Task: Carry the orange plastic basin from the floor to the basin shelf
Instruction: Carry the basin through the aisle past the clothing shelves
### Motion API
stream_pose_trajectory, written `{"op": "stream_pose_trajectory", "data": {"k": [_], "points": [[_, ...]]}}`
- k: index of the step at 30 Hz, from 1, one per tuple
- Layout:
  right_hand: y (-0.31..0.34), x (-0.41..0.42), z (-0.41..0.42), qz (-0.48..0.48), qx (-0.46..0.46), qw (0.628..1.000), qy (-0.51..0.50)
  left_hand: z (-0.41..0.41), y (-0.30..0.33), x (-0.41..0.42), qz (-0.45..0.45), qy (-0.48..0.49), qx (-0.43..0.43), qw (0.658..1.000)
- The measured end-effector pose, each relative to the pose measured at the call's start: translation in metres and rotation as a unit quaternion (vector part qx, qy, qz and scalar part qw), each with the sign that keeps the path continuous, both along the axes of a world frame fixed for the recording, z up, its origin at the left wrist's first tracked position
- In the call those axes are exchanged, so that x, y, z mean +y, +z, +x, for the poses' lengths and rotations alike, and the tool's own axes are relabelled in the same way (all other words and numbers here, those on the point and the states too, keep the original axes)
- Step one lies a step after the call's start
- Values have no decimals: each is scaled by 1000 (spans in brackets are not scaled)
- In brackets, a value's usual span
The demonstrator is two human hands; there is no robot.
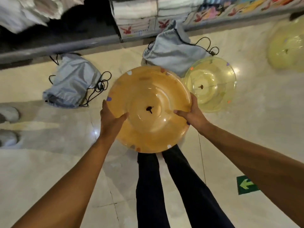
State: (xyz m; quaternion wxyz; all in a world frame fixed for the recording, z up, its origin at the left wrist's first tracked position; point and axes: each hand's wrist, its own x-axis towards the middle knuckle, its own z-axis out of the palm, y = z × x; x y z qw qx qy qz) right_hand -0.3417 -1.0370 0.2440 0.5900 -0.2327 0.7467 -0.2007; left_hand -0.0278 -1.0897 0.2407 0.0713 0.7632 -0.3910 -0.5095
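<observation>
In the head view, the orange basin point(148, 109) sits at the centre and serves as the landmark. It hides the person's feet: only the dark trouser legs point(164, 186) show, running from under its near rim to the bottom edge. Both forearms are cut off at the lower corners. Whether the basin rests on the pale floor point(49, 170) or is lifted clear of it cannot be told from above.

Far left of the basin, pale shoes point(8, 125) of another person are cut by the frame edge and blurred. Beyond the basin, the shelf point(65, 45) and its folded stock are smeared by motion; red rabbit-head logos point(125, 30) show on the packs, and the small print beside them cannot be read. To the basin's lower right, a green floor sticker point(246, 185) carries a pale arrow, no words.

The basin is translucent orange plastic, round, with a wide flared rim dotted with small white, purple and brown patches; a small dark mark sits at its middle. The left hand point(111, 119) grips the near-left rim, thumb over the inside, fingers curled beneath and hidden. The right hand point(191, 114) clasps the right rim, fingers closed over the edge.

Just right of the basin, nearly touching, stands a yellow basin point(212, 83); another yellow one point(287, 45) lies well off to the right, partly cut off. Two grey drawstring bags lie beyond it, one point(72, 81) to the left, one point(174, 51) behind.
</observation>
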Motion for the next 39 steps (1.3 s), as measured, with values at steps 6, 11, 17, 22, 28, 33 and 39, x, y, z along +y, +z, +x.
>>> {"op": "stream_pose_trajectory", "data": {"k": [6,11,17,22,28,33,39], "points": [[113,37,-67,1,8,996,-88,-75,112,-3,1,-55,36,998],[135,58,-135,4,16,987,-157,-150,135,-15,-23,-138,62,988],[97,58,-231,-21,25,985,-169,-252,101,-34,-49,-179,76,980],[40,42,-307,-49,20,982,-180,-330,41,-51,-62,-173,93,979],[-54,33,-359,-54,27,980,-191,-388,-55,-70,-67,-189,88,976],[-134,29,-377,-36,15,977,-207,-414,-138,-87,-52,-226,84,969],[-218,29,-373,11,4,974,-225,-412,-222,-96,-27,-249,73,965]]}}
